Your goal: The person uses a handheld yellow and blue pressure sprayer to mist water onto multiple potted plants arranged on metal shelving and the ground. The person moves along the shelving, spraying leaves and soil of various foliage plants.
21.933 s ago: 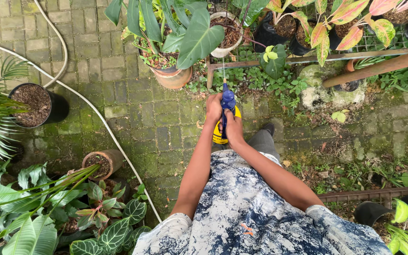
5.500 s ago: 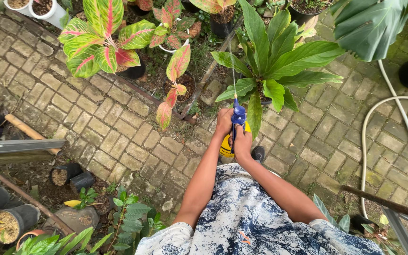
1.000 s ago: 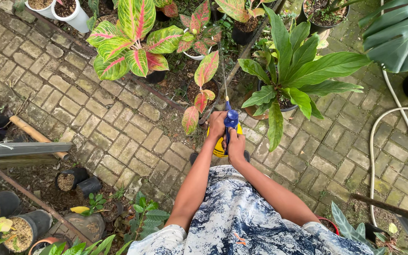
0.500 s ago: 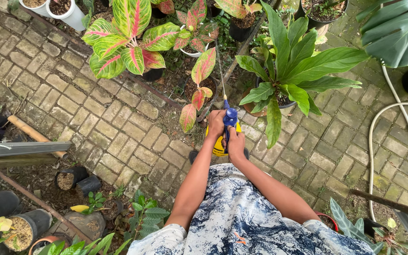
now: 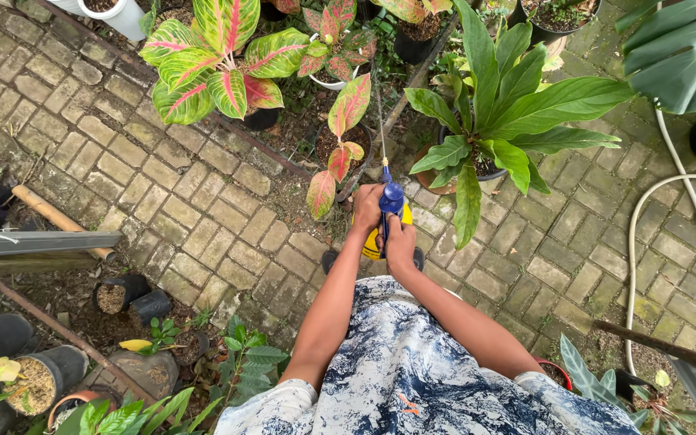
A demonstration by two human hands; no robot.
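One view only, taken from a head-worn camera. The scene is looked at almost straight down, along the person's own arms and patterned shirt (image 5: 412, 379) at the bottom edge. The brick paving (image 5: 203, 217) is seen from standing height, fairly far below. Potted plants (image 5: 219, 64) are framed along the top, a white hose (image 5: 646, 234) at the right, dark pots (image 5: 122, 294) lower left. No second view is given, so nothing is shared.

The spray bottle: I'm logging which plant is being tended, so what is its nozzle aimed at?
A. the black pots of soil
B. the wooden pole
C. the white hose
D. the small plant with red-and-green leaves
D: held in both hands, the spray bottle sends its thin stream toward the small red-and-green plant directly ahead.
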